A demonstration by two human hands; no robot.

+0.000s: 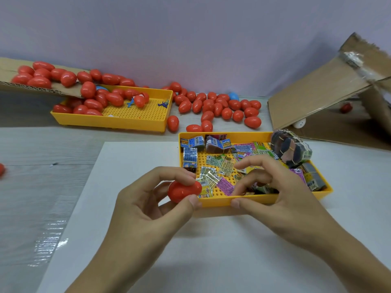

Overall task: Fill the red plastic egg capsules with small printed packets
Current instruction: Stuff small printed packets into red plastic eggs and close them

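Left hand [152, 199] pinches a red egg capsule [183, 190], right hand [273, 187] loosely spread, holding nothing, over the packets [222, 166] — a fumbled pick could scatter them.

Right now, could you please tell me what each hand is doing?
Left hand: holding a red egg capsule.
Right hand: open, holding nothing, fingers reaching over the packets.

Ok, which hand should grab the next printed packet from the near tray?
Right hand: its fingers already hang over the loose packets in the near yellow tray, holding nothing. The left hand is busy gripping a red egg capsule.
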